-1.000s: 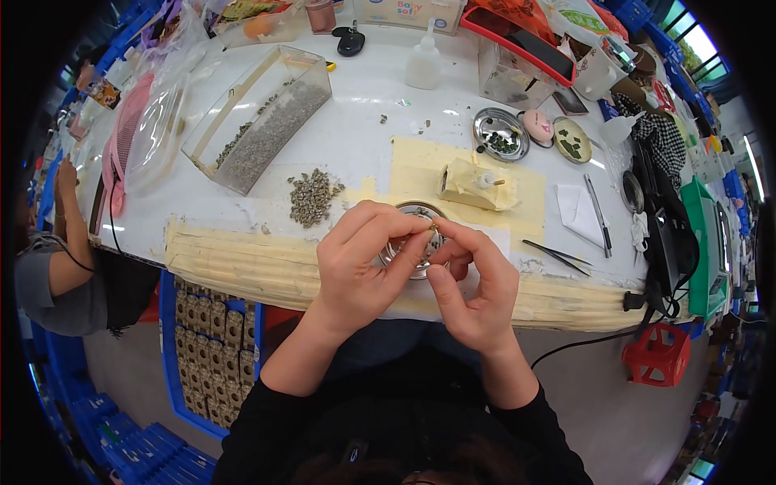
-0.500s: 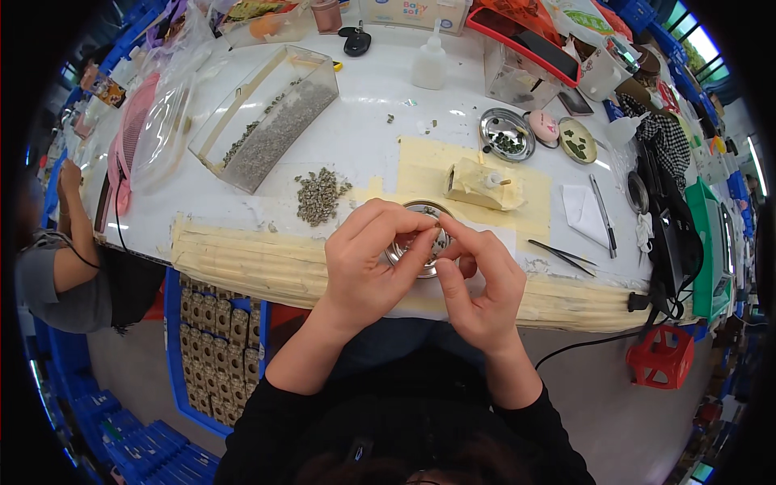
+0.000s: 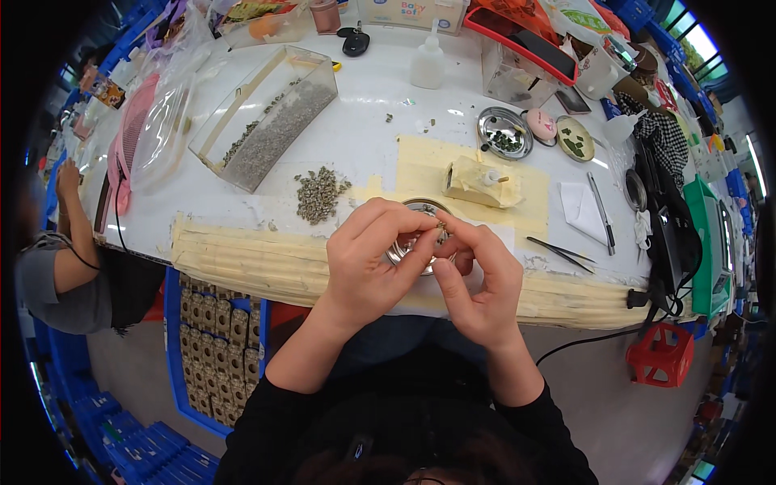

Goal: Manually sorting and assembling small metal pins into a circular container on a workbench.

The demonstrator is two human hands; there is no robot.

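My left hand (image 3: 373, 263) and my right hand (image 3: 482, 287) meet fingertip to fingertip at the table's near edge. Pinched between them is a small gold-grey piece (image 3: 441, 227), too small to make out exactly. My left thumb and forefinger close on it, and the right forefinger presses against it from the other side; the right thumb stands apart, lower down. Directly beneath the fingers lies a round metal dish (image 3: 418, 204) with small bits in it, partly hidden by my hands. A heap of similar small grey-gold pieces (image 3: 318, 196) lies to the left of the dish.
Behind the heap is a clear bin (image 3: 301, 121) of small parts. To the right are a tape-covered block (image 3: 477, 186), tweezers (image 3: 559, 253), a pen (image 3: 600, 212) and a metal dish of dark green bits (image 3: 483, 121). Another person (image 3: 69, 267) sits at the left.
My fingers have shifted slightly around the small piece, which shows a little more between the fingertips. Both hands stay in nearly the same place over the dish.
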